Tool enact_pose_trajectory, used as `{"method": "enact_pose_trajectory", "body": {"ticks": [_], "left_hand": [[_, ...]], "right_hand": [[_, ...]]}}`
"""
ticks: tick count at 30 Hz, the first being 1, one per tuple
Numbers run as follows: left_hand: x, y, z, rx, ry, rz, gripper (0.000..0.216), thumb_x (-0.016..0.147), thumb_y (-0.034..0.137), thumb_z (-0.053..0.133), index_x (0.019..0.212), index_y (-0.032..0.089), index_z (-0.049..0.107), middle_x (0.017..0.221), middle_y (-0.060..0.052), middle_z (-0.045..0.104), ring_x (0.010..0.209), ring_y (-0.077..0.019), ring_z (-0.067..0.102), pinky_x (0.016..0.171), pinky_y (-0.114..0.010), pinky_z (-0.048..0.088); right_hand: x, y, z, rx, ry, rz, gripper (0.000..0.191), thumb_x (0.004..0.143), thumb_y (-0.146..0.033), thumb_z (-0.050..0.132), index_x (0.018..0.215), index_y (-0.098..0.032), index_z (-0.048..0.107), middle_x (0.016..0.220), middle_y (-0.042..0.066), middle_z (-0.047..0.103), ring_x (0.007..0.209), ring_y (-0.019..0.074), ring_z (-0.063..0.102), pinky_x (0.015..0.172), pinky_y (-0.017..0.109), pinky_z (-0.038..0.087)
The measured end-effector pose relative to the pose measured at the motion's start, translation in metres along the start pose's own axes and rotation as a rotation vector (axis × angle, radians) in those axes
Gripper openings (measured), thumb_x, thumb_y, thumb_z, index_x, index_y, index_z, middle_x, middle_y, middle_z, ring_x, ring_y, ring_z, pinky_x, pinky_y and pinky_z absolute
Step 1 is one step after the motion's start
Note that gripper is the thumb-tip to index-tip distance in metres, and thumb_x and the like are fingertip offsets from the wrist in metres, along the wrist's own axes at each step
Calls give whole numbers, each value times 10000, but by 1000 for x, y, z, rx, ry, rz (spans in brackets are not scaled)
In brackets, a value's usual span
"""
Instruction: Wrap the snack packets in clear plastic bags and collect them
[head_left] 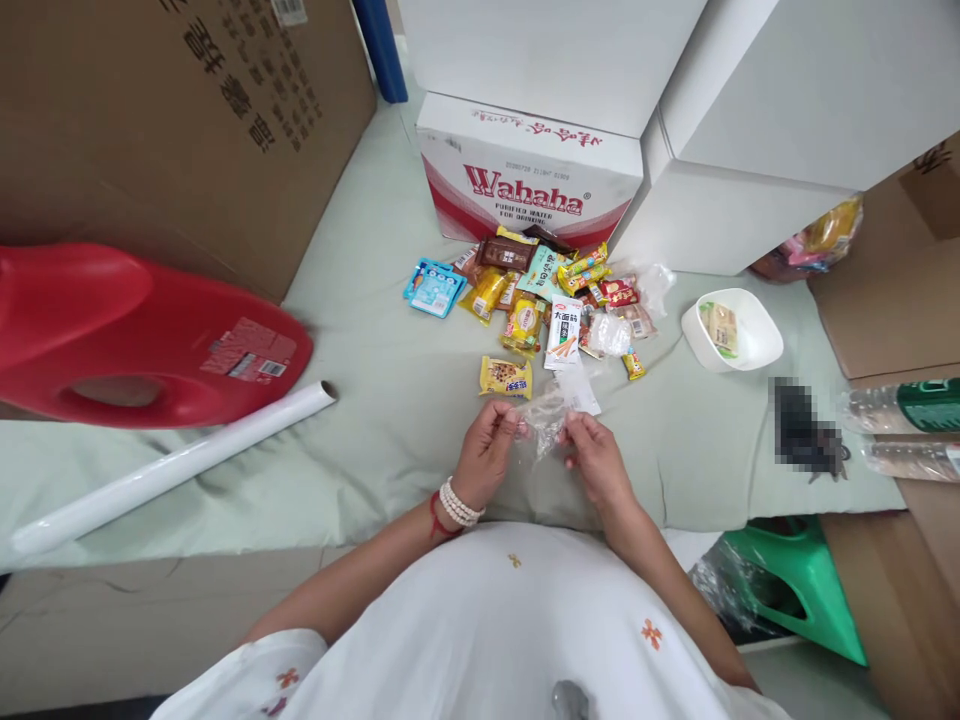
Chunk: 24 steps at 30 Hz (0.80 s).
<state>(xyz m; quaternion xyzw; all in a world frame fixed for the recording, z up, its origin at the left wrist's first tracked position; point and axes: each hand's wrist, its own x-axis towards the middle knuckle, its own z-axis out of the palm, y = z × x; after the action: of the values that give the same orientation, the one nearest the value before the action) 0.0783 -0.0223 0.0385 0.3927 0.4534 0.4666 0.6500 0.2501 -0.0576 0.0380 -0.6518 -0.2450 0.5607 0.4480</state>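
Between my two hands a clear plastic bag [546,418] is stretched, crumpled and see-through. My left hand [491,445], with a beaded bracelet at the wrist, pinches one side of it. On the opposite side my right hand [596,452] pinches the plastic with thumb and fingers. Just beyond lies a yellow snack packet [505,377]. A white snack packet [563,332] rests on the near side of a heap of wrapped snacks [523,322]. Blue packets [435,288] lie at the heap's left edge.
Behind the heap stands a Wahaha water carton [529,185]. A white bowl [765,335] holding a packet is to the right, near plastic bottles [904,408]. At left are a red jug [187,310], a white roll [180,470] and a large cardboard box [150,130].
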Motion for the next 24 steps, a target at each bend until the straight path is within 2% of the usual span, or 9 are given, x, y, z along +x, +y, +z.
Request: {"method": "enact_pose_trajectory", "body": {"ticks": [3,5,7,9,11,17,21,24], "left_hand": [[5,-3,-3,-177,151,-155,367,840,515,744,839,209,541,792,11,646,760,-138,657,720,-267,527],[13,-2,-7,-279,253,-280,337,824,444,737,814,215,491,722,38,597,642,-109,617,601,-225,493],[20,0,-11,-292,302,-329,300,829,383,714,796,217,466,645,72,518,500,-66,494,485,-181,398],[23,3,-13,-268,308,-312,293,840,367,710,789,218,463,609,94,457,423,-40,352,413,-169,289],[19,5,-14,-250,291,-283,320,851,411,725,798,222,473,594,100,431,411,-42,295,391,-178,248],[5,5,-26,0,175,-35,431,890,636,665,848,232,519,615,73,434,498,-85,393,438,-201,348],[7,8,-39,-132,224,-90,482,811,639,753,839,237,488,630,87,396,488,-69,323,410,-179,286],[2,13,-49,-180,245,-165,503,767,609,803,825,231,476,633,97,383,477,-51,277,401,-156,238]], "right_hand": [[6,3,13,22,27,-87,465,732,-630,780,722,-222,559,673,-34,489,610,123,420,486,225,386],[3,3,17,8,-45,-75,455,735,-625,775,724,-224,559,661,-40,478,598,122,406,494,235,392],[-2,2,18,-20,-126,-59,451,751,-630,761,726,-223,567,657,-38,475,600,126,410,496,238,395],[-9,0,16,-53,-159,-80,441,784,-630,741,739,-220,587,672,-31,488,620,131,428,501,235,404],[-14,-3,12,-98,-156,-126,421,827,-617,718,758,-216,608,695,-21,511,637,132,443,501,227,405],[-18,-23,-18,-232,-145,-163,405,891,-609,672,792,-218,636,712,-7,589,546,109,413,457,224,348],[-21,-31,-40,-181,-124,-114,419,841,-613,724,763,-218,606,655,-22,558,507,97,373,428,212,294],[-25,-27,-54,-112,-109,-12,444,773,-611,775,743,-215,578,617,-35,523,481,85,335,414,206,235]]}}
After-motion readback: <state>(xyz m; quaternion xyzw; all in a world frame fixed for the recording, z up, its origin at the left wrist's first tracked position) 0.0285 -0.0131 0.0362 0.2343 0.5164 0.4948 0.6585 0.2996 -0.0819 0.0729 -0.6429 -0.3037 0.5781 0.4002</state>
